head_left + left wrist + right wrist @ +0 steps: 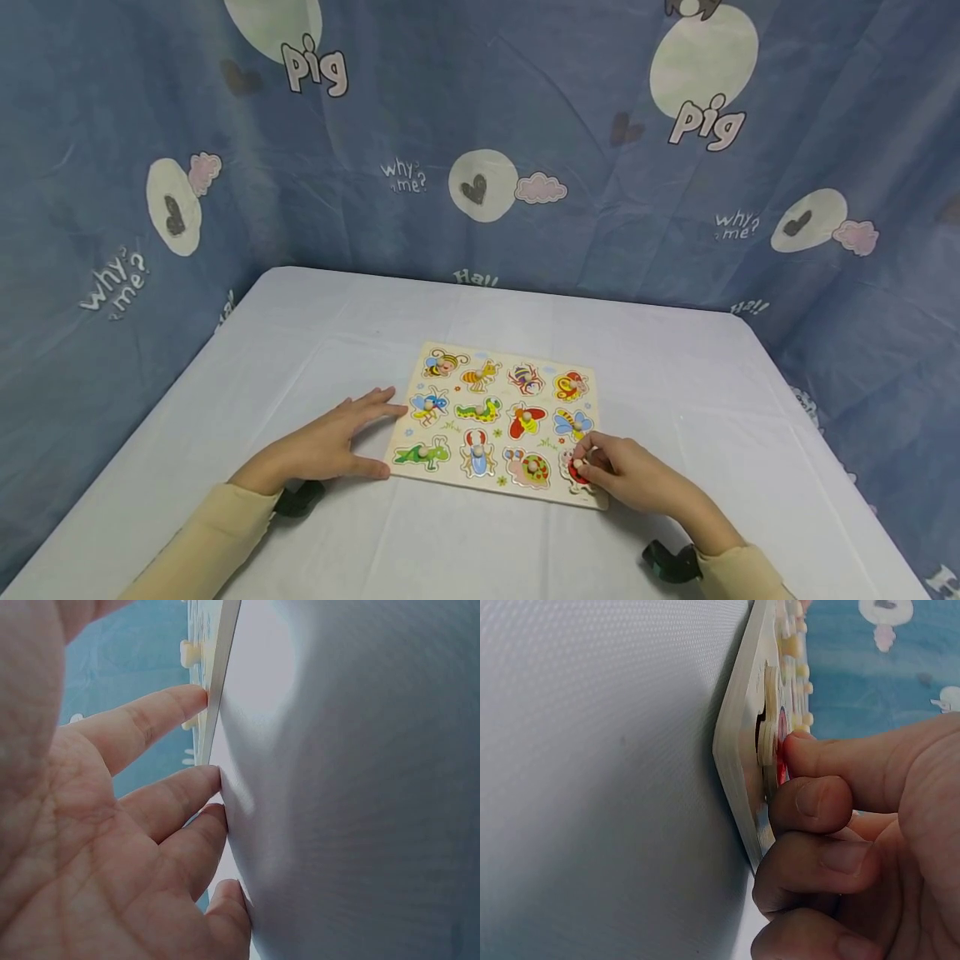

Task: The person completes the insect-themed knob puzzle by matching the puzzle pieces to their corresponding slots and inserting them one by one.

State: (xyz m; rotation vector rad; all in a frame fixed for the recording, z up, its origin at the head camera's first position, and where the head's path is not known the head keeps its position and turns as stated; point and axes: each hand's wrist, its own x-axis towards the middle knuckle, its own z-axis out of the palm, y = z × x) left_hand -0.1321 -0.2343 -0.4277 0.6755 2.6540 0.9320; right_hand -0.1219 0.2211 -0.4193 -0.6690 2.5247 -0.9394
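Observation:
A wooden peg puzzle board [491, 487] with rows of knobbed insect pieces lies on the white table. At its near right corner my right hand [637, 475] pinches a red ladybug piece [769, 735] by its knob between thumb and index finger. Seen from the right wrist, the piece stands slightly proud of the board, with a dark gap under part of its edge. My left hand [322, 442] spreads its fingers along the board's left side, thumb at the near left corner. One fingertip [196, 697] touches the board's edge in the left wrist view.
Beside the ladybug are a snail piece [534, 470] and, above it, a blue-winged insect piece [572, 423]. The white tablecloth [337, 317] spreads around the board. Behind the table hangs a blue printed curtain [555, 242]. Dark wrist cameras [670, 562] sit under both wrists.

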